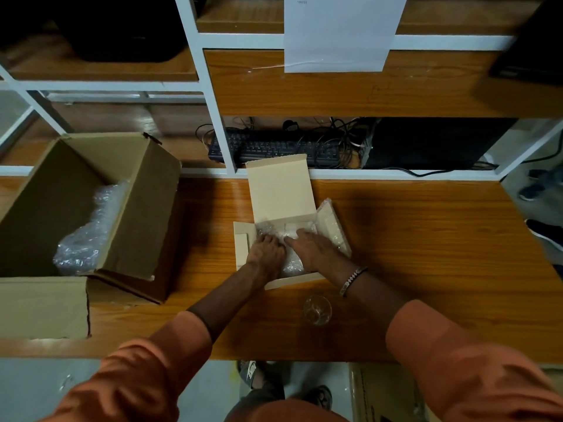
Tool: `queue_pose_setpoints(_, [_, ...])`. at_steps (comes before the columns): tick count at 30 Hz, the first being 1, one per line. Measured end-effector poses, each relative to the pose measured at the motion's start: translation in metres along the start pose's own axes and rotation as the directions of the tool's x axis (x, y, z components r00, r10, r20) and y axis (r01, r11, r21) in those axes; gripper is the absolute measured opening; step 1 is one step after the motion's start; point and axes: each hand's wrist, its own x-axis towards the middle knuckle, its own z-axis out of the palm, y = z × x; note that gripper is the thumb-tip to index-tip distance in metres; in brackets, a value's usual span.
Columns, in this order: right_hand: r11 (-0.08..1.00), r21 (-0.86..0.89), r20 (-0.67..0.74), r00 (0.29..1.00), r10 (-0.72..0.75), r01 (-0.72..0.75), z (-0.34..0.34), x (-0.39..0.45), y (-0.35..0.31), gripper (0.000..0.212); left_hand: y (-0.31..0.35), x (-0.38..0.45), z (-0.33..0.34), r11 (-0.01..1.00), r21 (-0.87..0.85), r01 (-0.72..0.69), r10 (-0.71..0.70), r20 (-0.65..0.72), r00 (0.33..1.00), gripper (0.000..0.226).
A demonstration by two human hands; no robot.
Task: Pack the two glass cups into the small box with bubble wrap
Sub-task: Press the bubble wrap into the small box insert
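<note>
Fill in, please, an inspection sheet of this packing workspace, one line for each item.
Surface: wooden table, bare grain showing at the right.
Job's things: small box open, lid up, bubble wrap inside; one glass cup stands outside, near its front edge. Second cup: not visible.
Clutter: large cardboard box at the left, holding more bubble wrap.
Hands: left hand and right hand press on the wrap in the small box.
Cables: tangled behind the keyboard on the lower shelf.
Surroundings: white-framed shelves, paper sheet hanging above.
</note>
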Motion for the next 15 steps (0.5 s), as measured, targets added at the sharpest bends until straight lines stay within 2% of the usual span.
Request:
queue_pose_setpoints(5, [1.000,0.007,0.039,0.999,0.006,-0.006,0.000,0.004,0.000,0.079,-0.007,-0.004,-0.010,0.995,-0.100,-0.026,0.027,0.007,1.000,0.064])
queue_pose_setpoints(7, [0.999,0.049,0.087,0.996,0.008,-0.012,-0.002,0.008,0.001,0.071,-0.011,-0.009,-0.016,0.995,-0.093,-0.025,0.022,-0.029,0.999,0.046])
queue_pose_setpoints(9, [0.993,0.117,0.161,0.987,0.004,-0.024,-0.004,0.014,0.002,0.059,-0.012,-0.012,-0.023,1.000,-0.010,-0.021,0.021,-0.066,0.998,0.031])
queue_pose_setpoints(11, [0.986,0.164,0.188,0.982,0.006,-0.037,-0.012,0.016,0.001,0.051,-0.012,-0.012,-0.026,0.998,0.065,-0.001,0.005,-0.065,0.998,0.035])
queue_pose_setpoints(15, [0.992,0.117,0.066,0.997,0.032,-0.040,-0.010,0.009,0.003,0.051,-0.014,-0.003,-0.015,0.995,0.080,0.058,-0.056,-0.028,0.998,0.052])
